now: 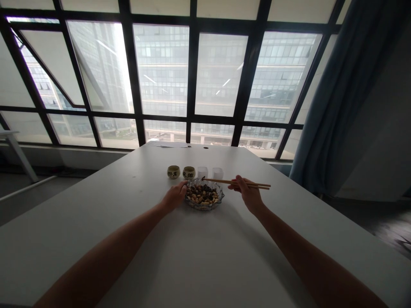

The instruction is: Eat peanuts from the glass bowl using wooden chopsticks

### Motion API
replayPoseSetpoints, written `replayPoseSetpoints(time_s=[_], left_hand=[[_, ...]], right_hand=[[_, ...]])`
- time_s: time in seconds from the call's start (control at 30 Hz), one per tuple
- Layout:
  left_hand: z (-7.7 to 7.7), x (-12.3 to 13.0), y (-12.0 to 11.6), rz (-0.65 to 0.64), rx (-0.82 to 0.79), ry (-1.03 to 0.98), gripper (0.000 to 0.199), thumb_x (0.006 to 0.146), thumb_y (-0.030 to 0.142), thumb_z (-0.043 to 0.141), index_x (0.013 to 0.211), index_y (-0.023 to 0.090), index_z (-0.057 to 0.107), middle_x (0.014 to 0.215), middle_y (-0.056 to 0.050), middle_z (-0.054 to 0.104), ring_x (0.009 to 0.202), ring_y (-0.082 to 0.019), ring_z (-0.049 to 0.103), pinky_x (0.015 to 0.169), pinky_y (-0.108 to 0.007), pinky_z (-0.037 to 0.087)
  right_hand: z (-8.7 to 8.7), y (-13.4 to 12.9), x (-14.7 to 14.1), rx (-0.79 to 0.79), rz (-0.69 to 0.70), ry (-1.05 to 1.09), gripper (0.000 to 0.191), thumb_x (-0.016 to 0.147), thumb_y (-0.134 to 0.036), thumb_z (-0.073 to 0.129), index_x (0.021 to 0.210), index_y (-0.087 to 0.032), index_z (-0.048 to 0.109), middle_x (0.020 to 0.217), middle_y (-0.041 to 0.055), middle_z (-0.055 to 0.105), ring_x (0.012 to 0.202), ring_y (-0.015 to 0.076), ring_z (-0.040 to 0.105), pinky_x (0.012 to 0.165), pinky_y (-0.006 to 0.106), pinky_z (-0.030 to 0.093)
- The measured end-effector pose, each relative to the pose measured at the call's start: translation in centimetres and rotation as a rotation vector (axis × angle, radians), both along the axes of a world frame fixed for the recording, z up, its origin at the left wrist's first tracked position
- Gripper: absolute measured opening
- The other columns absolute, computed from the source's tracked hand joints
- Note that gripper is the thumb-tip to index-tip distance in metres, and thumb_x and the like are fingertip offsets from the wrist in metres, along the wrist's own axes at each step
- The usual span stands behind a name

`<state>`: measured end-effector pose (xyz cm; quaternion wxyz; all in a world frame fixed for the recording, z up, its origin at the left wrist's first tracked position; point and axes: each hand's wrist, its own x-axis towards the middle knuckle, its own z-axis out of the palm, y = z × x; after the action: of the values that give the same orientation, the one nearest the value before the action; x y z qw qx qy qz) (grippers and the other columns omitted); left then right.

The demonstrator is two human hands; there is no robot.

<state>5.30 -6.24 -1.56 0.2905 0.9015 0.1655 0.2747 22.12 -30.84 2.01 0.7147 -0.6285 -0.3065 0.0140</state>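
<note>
A scalloped clear glass bowl (205,208) stands on the white table, filled with mixed nuts and dark seeds (203,194). My left hand (176,196) grips the bowl's left rim, fingers closed against the glass. In my right hand (246,191) is a pair of wooden chopsticks (221,181), pointing left above the bowl's far side. At their tips sits a small dark piece (203,178), too small to name. Just behind the bowl are two small cups with dark characters, one to the left (173,172) and one beside it (189,172).
Two frosted, whitish cups, one nearer the middle (202,172) and one to its right (218,173), continue the row. White paper (168,144) lies at the far end of the table (128,239). Large windows rise beyond it, and a blue curtain (321,115) hangs at the right.
</note>
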Motion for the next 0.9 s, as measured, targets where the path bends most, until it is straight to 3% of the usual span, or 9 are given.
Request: replayPoseSetpoints(time_s=[0.13, 0.27, 0.37, 0.47, 0.57, 0.67, 0.77, 0.9], left_hand=[[0.0, -0.2, -0.2, -0.006, -0.002, 0.018, 0.049, 0.097, 0.029, 0.033, 0.134, 0.012, 0.06, 0.127, -0.016, 0.07, 0.118, -0.028, 0.065, 0.104, -0.039, 0.048], [0.4, 0.0, 0.2, 0.011, -0.003, 0.014, 0.048, 0.098, 0.032, 0.037, 0.139, 0.014, 0.053, 0.128, -0.016, 0.069, 0.112, -0.028, 0.067, 0.099, -0.042, 0.05], [1.2, 0.6, 1.8, 0.155, 0.016, -0.064, 0.05, 0.096, 0.036, 0.045, 0.142, 0.016, 0.046, 0.129, -0.016, 0.066, 0.105, -0.027, 0.068, 0.093, -0.042, 0.053], [1.7, 1.5, 4.9, 0.302, 0.139, -0.074, 0.051, 0.091, 0.037, 0.056, 0.137, 0.017, 0.049, 0.133, -0.017, 0.061, 0.118, -0.031, 0.061, 0.095, -0.041, 0.051], [1.1, 2.5, 8.1, 0.373, 0.223, 0.006, 0.067, 0.084, 0.041, 0.066, 0.141, 0.013, 0.044, 0.141, -0.022, 0.055, 0.13, -0.037, 0.053, 0.103, -0.044, 0.047], [-0.4, 3.5, 10.3, 0.376, 0.241, 0.03, 0.077, 0.08, 0.046, 0.07, 0.144, 0.013, 0.04, 0.145, -0.021, 0.052, 0.132, -0.036, 0.051, 0.106, -0.043, 0.045], [-1.4, 4.6, 11.4, 0.348, 0.269, 0.038, 0.083, 0.078, 0.049, 0.071, 0.146, 0.016, 0.038, 0.147, -0.019, 0.051, 0.133, -0.035, 0.05, 0.105, -0.041, 0.045], [-1.4, 5.6, 12.2, 0.339, 0.294, 0.047, 0.08, 0.079, 0.049, 0.068, 0.146, 0.018, 0.039, 0.146, -0.019, 0.051, 0.132, -0.035, 0.051, 0.104, -0.042, 0.045]], right_hand=[[0.2, -0.1, 0.1, -0.012, 0.016, 0.032, 0.058, 0.072, -0.074, 0.071, 0.08, -0.017, 0.072, 0.069, 0.0115, 0.076, 0.071, 0.0274, 0.075, 0.07, 0.04, 0.059], [1.1, -0.6, -0.8, -0.11, -0.013, -0.183, 0.055, 0.08, -0.073, 0.064, 0.078, -0.019, 0.072, 0.068, 0.0099, 0.076, 0.069, 0.026, 0.073, 0.069, 0.038, 0.057], [2.4, -1.2, -2.2, -0.236, -0.005, -0.431, 0.051, 0.088, -0.068, 0.058, 0.073, -0.021, 0.071, 0.07, 0.008, 0.076, 0.064, 0.0231, 0.07, 0.062, 0.035, 0.054], [3.4, -1.8, -3.7, -0.287, 0.014, -0.613, 0.046, 0.095, -0.06, 0.054, 0.074, -0.023, 0.071, 0.07, 0.0055, 0.075, 0.059, 0.0195, 0.067, 0.061, 0.033, 0.052], [3.7, -1.9, -4.3, -0.257, 0.04, -0.776, 0.042, 0.099, -0.052, 0.052, 0.076, -0.022, 0.07, 0.073, 0.0058, 0.073, 0.062, 0.0186, 0.067, 0.061, 0.032, 0.052], [3.5, -1.9, -4.0, -0.243, 0.048, -0.878, 0.036, 0.101, -0.044, 0.052, 0.079, -0.022, 0.07, 0.072, 0.0055, 0.07, 0.064, 0.0181, 0.066, 0.062, 0.031, 0.051], [3.2, -1.8, -3.4, -0.247, 0.049, -0.933, 0.032, 0.101, -0.039, 0.053, 0.08, -0.022, 0.07, 0.07, 0.0047, 0.068, 0.065, 0.018, 0.065, 0.063, 0.031, 0.051], [3.1, -1.9, -3.0, -0.26, 0.06, -0.949, 0.029, 0.101, -0.037, 0.054, 0.082, -0.022, 0.071, 0.071, 0.0051, 0.068, 0.067, 0.0186, 0.065, 0.065, 0.032, 0.051]])
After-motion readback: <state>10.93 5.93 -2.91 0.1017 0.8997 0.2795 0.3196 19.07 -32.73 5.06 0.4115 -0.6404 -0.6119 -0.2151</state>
